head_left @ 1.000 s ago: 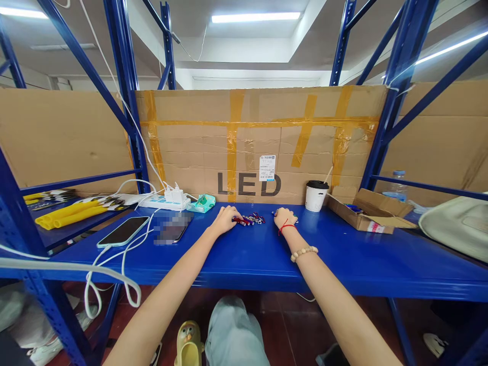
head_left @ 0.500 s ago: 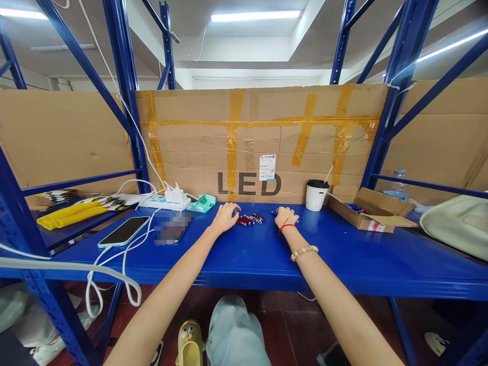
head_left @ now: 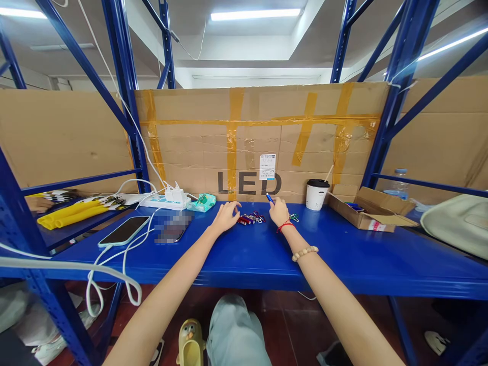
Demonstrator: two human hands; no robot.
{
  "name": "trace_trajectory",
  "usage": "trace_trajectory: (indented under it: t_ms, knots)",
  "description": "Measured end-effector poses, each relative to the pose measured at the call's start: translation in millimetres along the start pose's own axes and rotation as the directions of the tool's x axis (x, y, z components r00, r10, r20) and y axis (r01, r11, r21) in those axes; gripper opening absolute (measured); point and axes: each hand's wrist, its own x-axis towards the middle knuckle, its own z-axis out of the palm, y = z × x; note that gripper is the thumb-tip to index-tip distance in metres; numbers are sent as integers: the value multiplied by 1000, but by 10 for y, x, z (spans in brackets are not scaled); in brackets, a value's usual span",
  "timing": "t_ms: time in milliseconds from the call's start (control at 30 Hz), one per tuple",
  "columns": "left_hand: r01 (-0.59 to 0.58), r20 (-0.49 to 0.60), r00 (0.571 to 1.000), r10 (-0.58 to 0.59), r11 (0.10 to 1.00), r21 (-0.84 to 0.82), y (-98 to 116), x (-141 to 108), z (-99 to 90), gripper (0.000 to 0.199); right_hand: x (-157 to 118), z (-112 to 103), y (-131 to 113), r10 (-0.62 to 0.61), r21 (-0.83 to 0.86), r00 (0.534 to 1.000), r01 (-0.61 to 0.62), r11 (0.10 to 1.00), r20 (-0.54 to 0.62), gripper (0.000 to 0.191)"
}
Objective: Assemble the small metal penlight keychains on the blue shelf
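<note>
Blue tabletop (head_left: 247, 259); right hand (head_left: 279, 212) pinches blue stick (head_left: 270, 198); left hand (head_left: 225, 217), grip unclear, at nine o'clock from red items (head_left: 247, 219).

Black capitals (head_left: 247, 184) are spelling "LED" low on the cardboard (head_left: 183, 152), in one row with the tape (head_left: 232, 162) running down between L and E. A white label (head_left: 267, 163) is sitting on the same cardboard, overlapping the top of the D; its print is staying too small to read. A red-and-white sticker (head_left: 376, 225) is marking the box (head_left: 353, 218), illegibly.
</note>
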Motion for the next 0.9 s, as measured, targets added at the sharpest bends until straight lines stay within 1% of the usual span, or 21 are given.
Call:
trace_trajectory:
  t_ms: [67, 100, 167, 200, 233, 300, 400, 500, 633, 700, 767, 833, 900]
  knots:
    - [0, -20, 1000, -1, 1000, -7, 9, -2, -2, 28, -13, 34, -54, -146, 130, 989, 144, 981, 7, 27]
    - [-9, -36, 999, 9, 1000, -6, 9, 0, -1, 34, -23, 56, -78, -242, 183, 970, 234, 955, 23, 26]
    - [-37, -73, 997, 38, 999, 6, 4, 6, 5, 42, -44, 106, -115, -424, 265, 904, 394, 880, 62, 24]
    - [-50, -91, 995, 51, 999, 14, -1, 11, 9, 44, -52, 129, -128, -490, 297, 868, 449, 843, 76, 22]
    - [-58, -106, 993, 60, 998, 20, -5, 16, 14, 44, -58, 148, -139, -539, 326, 838, 488, 809, 82, 21]
    - [-59, -126, 990, 60, 998, 16, -12, 27, 24, 42, -62, 171, -155, -600, 382, 798, 535, 753, 65, 19]
    - [-45, -128, 991, 38, 998, -51, -13, 46, 46, 30, -69, 172, -184, -642, 450, 765, 558, 698, 46, 17]
    - [-12, -137, 991, -6, 992, -129, -14, 68, 71, 29, -98, 163, -228, -639, 473, 766, 536, 699, 75, 15]
    - [76, -197, 974, -108, 984, -162, -10, 92, 68, 37, -151, 168, -283, -601, 498, 793, 484, 720, 99, 17]
    - [104, -223, 962, -160, 964, -243, 3, 93, 47, 37, -163, 170, -296, -584, 505, 806, 465, 728, 99, 16]
    - [125, -210, 953, -217, 917, -378, 22, 89, 25, 36, -162, 167, -299, -572, 503, 816, 460, 731, 85, 16]
    - [143, -172, 949, -264, 847, -512, 41, 85, 10, 36, -154, 160, -297, -560, 486, 826, 463, 741, 66, 17]
    - [154, -140, 943, -302, 770, -619, 54, 87, 2, 36, -147, 150, -293, -531, 454, 845, 449, 770, 64, 18]
